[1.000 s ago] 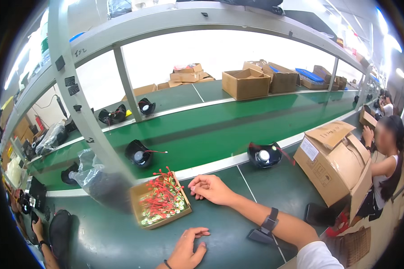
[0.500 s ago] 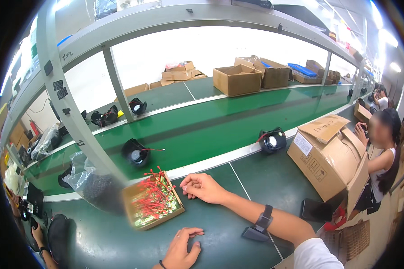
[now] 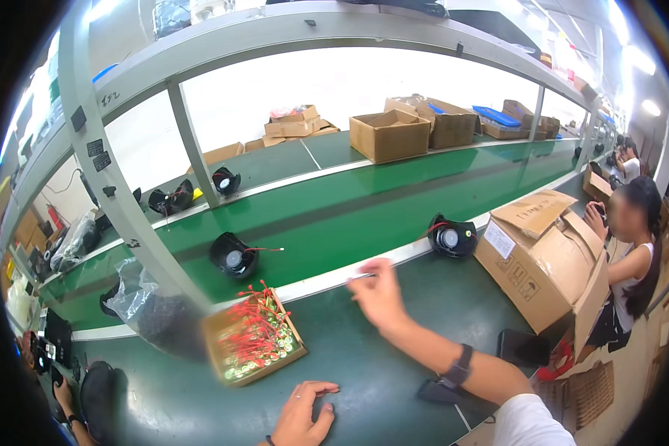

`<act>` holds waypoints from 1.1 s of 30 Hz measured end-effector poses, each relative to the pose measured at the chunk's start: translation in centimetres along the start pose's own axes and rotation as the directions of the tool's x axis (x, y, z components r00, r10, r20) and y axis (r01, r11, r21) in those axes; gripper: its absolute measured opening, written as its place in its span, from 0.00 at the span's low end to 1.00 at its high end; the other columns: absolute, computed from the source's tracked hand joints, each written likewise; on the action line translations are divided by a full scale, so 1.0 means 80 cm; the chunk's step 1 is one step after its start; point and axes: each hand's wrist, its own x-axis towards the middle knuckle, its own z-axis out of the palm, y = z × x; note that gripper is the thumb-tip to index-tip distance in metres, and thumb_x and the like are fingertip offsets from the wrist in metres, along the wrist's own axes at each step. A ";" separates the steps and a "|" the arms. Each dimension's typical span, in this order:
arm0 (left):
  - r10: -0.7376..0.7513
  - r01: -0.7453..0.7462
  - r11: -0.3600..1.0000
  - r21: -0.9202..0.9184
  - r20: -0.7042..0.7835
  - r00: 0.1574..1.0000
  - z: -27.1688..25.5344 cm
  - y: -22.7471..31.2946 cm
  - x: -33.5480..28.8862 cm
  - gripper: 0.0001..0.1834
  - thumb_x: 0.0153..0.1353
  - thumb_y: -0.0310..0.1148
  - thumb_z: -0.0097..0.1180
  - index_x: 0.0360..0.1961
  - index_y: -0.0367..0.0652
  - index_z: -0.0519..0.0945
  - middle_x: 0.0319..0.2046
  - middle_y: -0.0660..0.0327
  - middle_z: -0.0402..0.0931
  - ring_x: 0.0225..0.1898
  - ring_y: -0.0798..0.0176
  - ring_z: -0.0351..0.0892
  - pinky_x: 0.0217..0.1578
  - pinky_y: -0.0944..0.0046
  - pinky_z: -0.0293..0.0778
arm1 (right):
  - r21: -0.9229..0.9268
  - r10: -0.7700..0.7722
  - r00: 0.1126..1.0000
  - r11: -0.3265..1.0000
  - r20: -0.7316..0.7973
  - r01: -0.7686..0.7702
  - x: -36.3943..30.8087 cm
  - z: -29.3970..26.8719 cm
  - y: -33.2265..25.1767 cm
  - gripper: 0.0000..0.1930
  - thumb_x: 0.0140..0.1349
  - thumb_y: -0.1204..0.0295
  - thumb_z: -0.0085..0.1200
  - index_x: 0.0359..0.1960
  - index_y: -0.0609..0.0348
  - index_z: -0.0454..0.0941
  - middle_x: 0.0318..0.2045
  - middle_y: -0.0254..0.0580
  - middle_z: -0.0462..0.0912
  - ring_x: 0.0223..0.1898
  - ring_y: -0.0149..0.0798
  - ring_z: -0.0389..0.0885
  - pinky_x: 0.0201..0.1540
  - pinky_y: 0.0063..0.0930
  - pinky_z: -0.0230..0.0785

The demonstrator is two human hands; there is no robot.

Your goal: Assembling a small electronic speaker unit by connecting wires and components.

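Note:
My right hand (image 3: 383, 297) is raised over the workbench near the belt's edge, blurred by motion. Its thumb and fingers are drawn together in a pinch; whatever they hold is too small to make out. My left hand (image 3: 305, 416) lies on the dark green bench with fingers outstretched and nothing in it. Between the hands and the post stands a small open cardboard box (image 3: 299, 349) full of green-ended parts with red leads (image 3: 256, 327). To the right of my right hand, a black housing with a round speaker (image 3: 452, 238) sits by the belt edge.
Another speaker housing (image 3: 234, 255) with a red wire rides on the green conveyor belt (image 3: 334, 201). A large carton (image 3: 535, 260) stands at right beside a dark phone-like object (image 3: 524, 348). A grey post (image 3: 126, 186) and plastic bag (image 3: 156, 308) are at left. A co-worker (image 3: 632, 245) sits at right.
My right hand has moved right and forward, away from the box of red-wired parts toward the belt's edge. The housing on the belt has shifted slightly right. My left hand stays put.

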 end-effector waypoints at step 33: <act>0.095 -0.094 0.994 0.048 -0.019 0.995 0.000 -0.001 -0.001 0.13 0.59 0.22 0.52 0.46 0.40 0.78 0.45 0.48 0.76 0.49 0.44 0.75 0.53 0.53 0.70 | 0.009 0.049 0.986 0.999 -0.162 -0.048 0.064 -0.153 0.039 0.21 0.61 0.79 0.58 0.56 0.64 0.69 0.50 0.49 0.76 0.39 0.36 0.83 0.39 0.28 0.78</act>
